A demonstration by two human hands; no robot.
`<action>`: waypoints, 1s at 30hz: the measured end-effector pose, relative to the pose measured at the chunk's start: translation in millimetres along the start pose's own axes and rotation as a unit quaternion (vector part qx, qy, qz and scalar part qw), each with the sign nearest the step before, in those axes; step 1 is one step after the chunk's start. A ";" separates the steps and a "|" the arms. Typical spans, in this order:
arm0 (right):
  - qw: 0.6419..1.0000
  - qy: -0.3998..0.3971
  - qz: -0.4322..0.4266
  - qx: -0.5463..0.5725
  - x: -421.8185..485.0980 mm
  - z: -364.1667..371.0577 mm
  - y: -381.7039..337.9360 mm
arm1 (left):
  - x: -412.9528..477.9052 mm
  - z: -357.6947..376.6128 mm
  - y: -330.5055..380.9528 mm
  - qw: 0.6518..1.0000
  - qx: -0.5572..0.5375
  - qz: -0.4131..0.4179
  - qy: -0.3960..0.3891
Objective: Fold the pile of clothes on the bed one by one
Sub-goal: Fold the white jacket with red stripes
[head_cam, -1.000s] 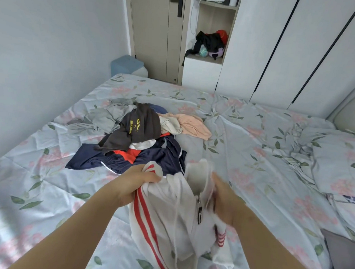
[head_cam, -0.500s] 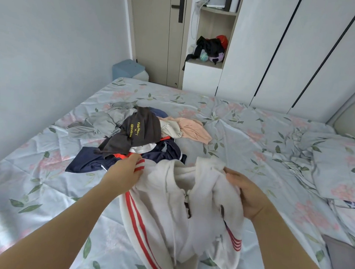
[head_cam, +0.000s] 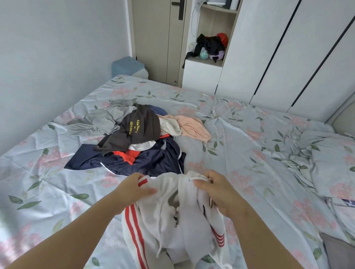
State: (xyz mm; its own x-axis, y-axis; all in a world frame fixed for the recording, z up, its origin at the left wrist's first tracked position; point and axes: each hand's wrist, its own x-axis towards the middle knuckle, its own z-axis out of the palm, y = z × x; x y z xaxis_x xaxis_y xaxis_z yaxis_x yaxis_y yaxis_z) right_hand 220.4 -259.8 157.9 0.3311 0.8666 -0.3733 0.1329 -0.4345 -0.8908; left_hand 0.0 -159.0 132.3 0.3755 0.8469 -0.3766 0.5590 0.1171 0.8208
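Observation:
A white zip jacket with red stripes (head_cam: 165,222) hangs bunched over the near part of the bed. My left hand (head_cam: 135,189) grips its top edge on the left, and my right hand (head_cam: 216,192) grips the top on the right, near a white drawstring. Beyond my hands lies the pile of clothes (head_cam: 133,139): a dark brown shirt with yellow lettering, a navy garment with red and white trim, a grey one and a peach one, all crumpled together.
The bed's floral sheet (head_cam: 246,144) stretches to the right of the pile. A matching pillow (head_cam: 344,166) lies at the right edge. A grey wall borders the bed on the left; white wardrobe doors (head_cam: 296,48) and a shelf niche stand behind.
Both hands have shifted along the white jacket's top edge and lifted it slightly farther from me; the garment hangs more spread between them than a second ago.

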 end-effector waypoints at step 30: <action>0.948 -0.218 0.232 -0.007 -16.1 13.0 7.0 | -30.3 14.7 16.4 0.965 -0.251 -0.057 -0.054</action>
State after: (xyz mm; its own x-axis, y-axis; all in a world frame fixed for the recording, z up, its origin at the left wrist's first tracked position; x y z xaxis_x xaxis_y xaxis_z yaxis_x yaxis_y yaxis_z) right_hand 203.9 -273.7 154.3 -0.0605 0.5993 -0.7982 0.0808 -0.7941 -0.6024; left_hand 8.7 -190.4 150.9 0.4233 0.7577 -0.4967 0.1825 0.4657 0.8659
